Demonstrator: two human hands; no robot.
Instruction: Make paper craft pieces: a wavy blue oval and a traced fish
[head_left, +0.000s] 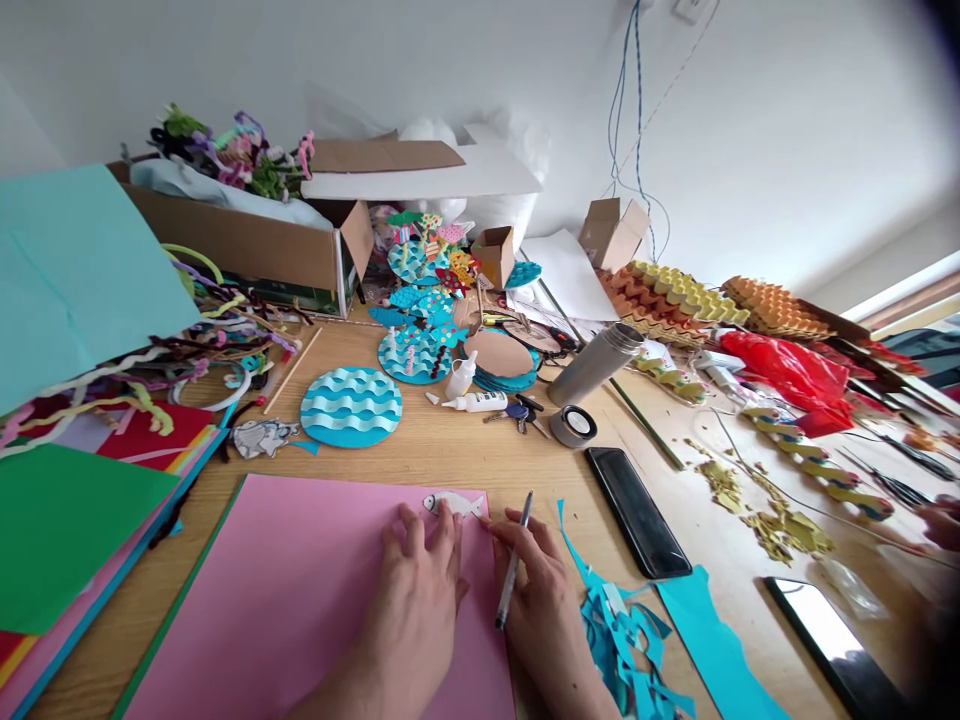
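A large pink sheet (300,590) lies on the wooden table, a green edge showing beneath it. Near its top right corner is a small white paper fish (452,502) with a drawn eye and scales. My left hand (420,585) rests flat on the sheet, fingers spread, its fingertips pressing the lower edge of the fish. Just right of it, my right hand (536,580) is closed around a pen (516,560), at the sheet's right edge beside the fish's tail.
Blue paper scraps (626,640) and a black phone (637,512) lie right of the sheet. Behind stand a metal flask (596,365) and glue bottles (480,401). A wavy blue disc (351,407) sits beyond the sheet. Coloured papers (82,530) are at left. Another person's hand (941,522) shows at far right.
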